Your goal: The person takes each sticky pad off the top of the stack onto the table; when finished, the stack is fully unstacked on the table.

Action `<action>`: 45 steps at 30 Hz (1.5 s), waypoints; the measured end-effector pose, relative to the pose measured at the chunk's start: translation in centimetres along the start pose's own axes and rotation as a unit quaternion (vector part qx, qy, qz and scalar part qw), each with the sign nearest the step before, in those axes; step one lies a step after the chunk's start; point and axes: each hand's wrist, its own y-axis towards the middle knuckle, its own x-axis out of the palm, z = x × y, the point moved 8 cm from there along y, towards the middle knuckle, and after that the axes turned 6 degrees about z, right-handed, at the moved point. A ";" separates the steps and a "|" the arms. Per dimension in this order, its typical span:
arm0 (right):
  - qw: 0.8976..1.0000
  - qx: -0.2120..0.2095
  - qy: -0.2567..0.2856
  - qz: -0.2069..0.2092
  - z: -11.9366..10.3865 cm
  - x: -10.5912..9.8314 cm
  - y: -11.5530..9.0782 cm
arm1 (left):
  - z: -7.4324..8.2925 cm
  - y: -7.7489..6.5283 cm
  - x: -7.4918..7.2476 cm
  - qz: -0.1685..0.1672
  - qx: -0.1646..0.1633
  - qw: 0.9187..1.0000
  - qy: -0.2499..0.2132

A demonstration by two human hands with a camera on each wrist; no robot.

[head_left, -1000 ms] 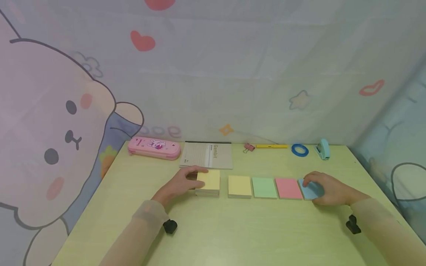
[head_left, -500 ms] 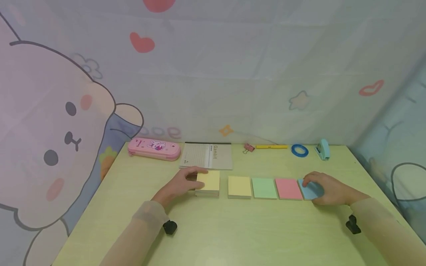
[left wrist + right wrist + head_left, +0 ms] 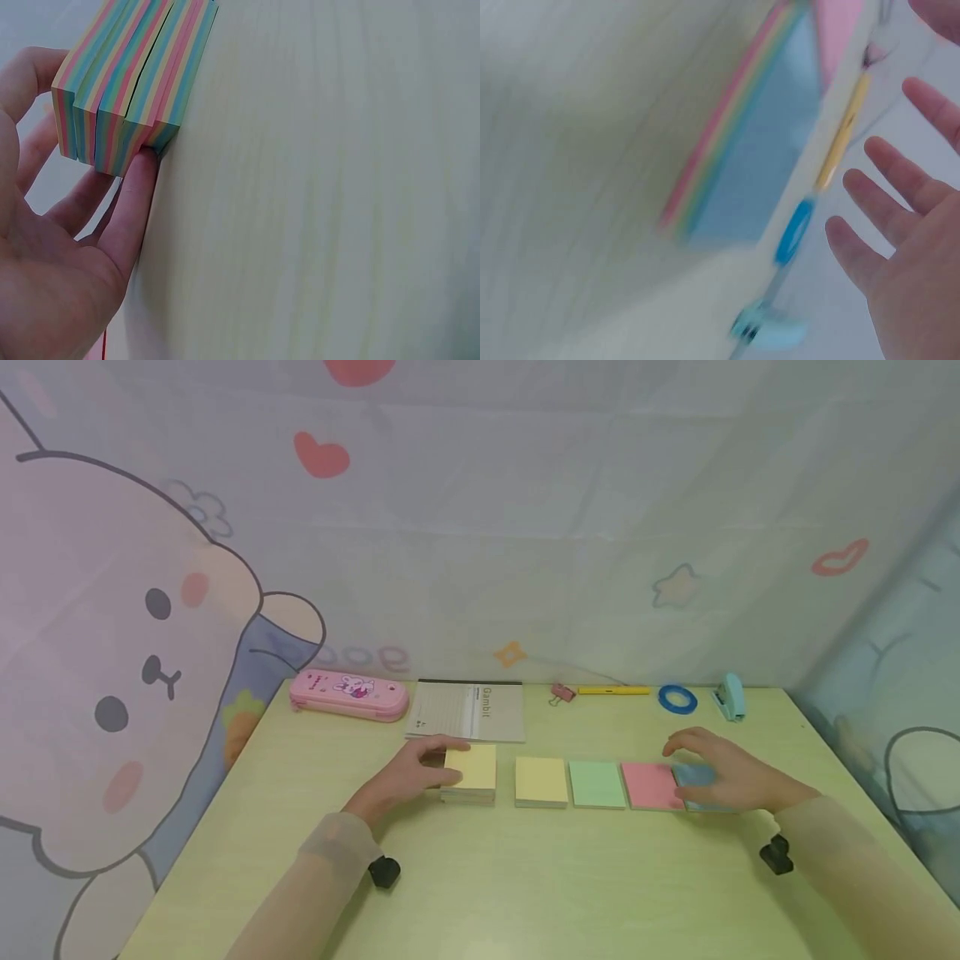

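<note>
My left hand (image 3: pixel 405 770) grips the left side of a stack of sticky note pads (image 3: pixel 477 767), yellow on top. In the left wrist view, the stack (image 3: pixel 124 94) shows striped edges in several colours, with fingers at its near end. To its right a row of pads lies flat: yellow (image 3: pixel 541 779), green (image 3: pixel 597 785), pink (image 3: pixel 647 786) and blue (image 3: pixel 695 774). Over the blue pad hovers my right hand (image 3: pixel 738 775), fingers spread and holding nothing; it partly covers that pad in the head view. The right wrist view shows the blue pad (image 3: pixel 757 157) apart from the fingers, blurred.
Along the table's back edge lie a pink pencil case (image 3: pixel 348 695), a notebook (image 3: pixel 465 710), a pink binder clip (image 3: pixel 562 693), a yellow pen (image 3: pixel 613 691), a blue tape roll (image 3: pixel 663 702) and a mint stapler (image 3: pixel 731 696). A printed cloth (image 3: pixel 480 527) hangs behind.
My right hand has let go of the blue pad and lifted slightly to the left, its fingers spreading. The blue pad now sits straighter beside the pink one. My left hand has stayed put.
</note>
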 end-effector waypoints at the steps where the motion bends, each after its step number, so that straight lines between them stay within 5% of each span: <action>1: 1.000 -0.009 0.002 0.003 -0.7 0.2 0.5 | 0.0 0.0 0.0 -0.001 0.002 1.000 0.000; 14: 0.996 -0.046 0.064 -0.048 -9.6 5.7 7.0 | 0.1 0.0 0.2 -0.007 -0.003 1.000 -0.010; 21: 0.992 -0.063 0.070 -0.083 -12.6 8.2 9.1 | 0.1 0.0 0.1 -0.010 -0.017 1.000 -0.003; 32: 0.993 -0.059 0.020 -0.103 -13.5 10.4 10.2 | 0.3 0.1 0.1 -0.011 -0.002 1.000 0.002; 45: 0.994 -0.045 0.004 -0.103 -12.9 10.7 10.4 | 0.0 -0.1 0.1 -0.009 -0.009 1.000 0.002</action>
